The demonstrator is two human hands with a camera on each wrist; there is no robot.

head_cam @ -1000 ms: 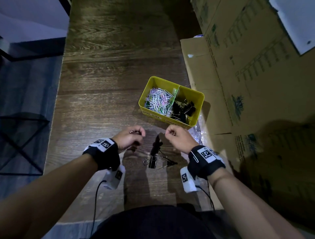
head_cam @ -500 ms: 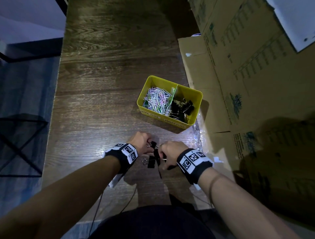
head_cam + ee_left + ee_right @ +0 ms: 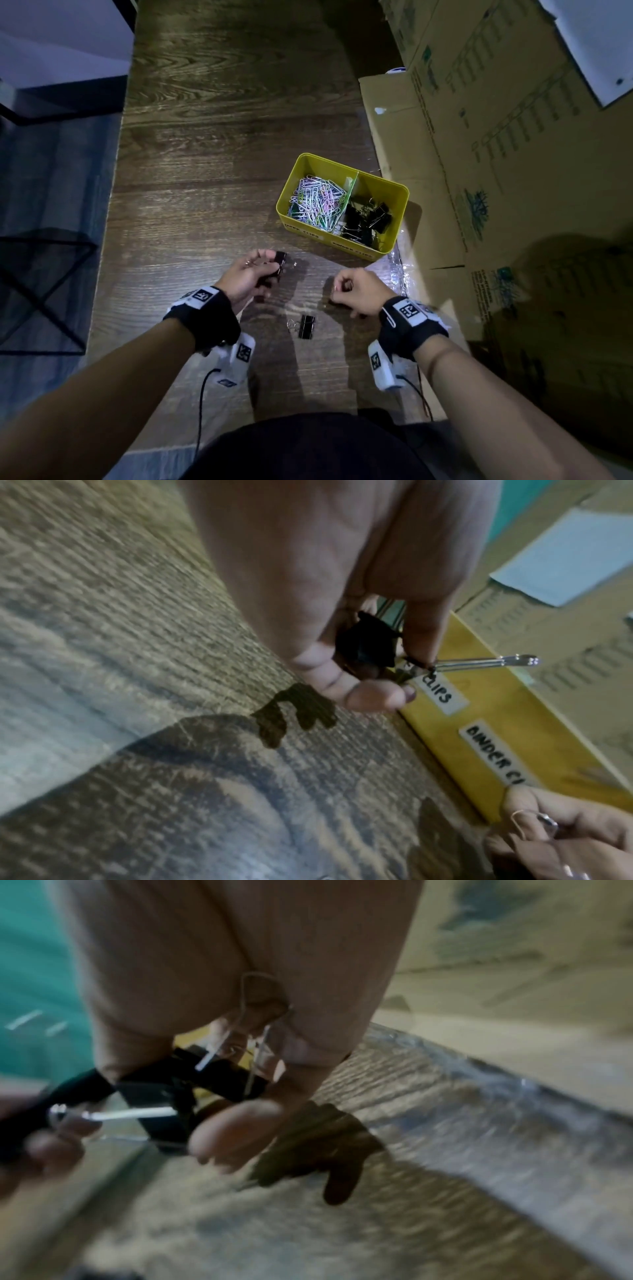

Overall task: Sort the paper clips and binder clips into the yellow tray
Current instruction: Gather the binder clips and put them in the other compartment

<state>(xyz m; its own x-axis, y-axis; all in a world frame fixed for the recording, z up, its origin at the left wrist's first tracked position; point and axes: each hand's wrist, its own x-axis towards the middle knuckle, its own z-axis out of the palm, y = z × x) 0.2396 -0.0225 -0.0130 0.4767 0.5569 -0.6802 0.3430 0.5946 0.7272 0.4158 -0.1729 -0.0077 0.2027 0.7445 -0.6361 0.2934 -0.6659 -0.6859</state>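
The yellow tray (image 3: 400,195) stands on the wooden table, with coloured paper clips (image 3: 317,204) in its left compartment and black binder clips (image 3: 368,219) in its right. Just short of the tray's left corner, my left hand (image 3: 270,265) pinches a black binder clip (image 3: 280,259). The left wrist view shows that binder clip (image 3: 368,647) with a silver handle sticking out. To the right, my right hand (image 3: 342,287) is curled round a thin wire paper clip (image 3: 260,1007). Between the hands, nearer me, another black binder clip (image 3: 306,327) lies on the table.
Flattened cardboard boxes (image 3: 496,154) cover the table's right side, close behind the tray. Crinkled clear plastic (image 3: 397,270) lies by the tray's near right corner. The table's left edge (image 3: 113,192) drops to a dark floor. The tray front carries white labels (image 3: 489,750).
Half a second ago both hands met over the clips near the table's front. They have since parted; the left hand rose towards the tray with a binder clip, and one binder clip stays on the table.
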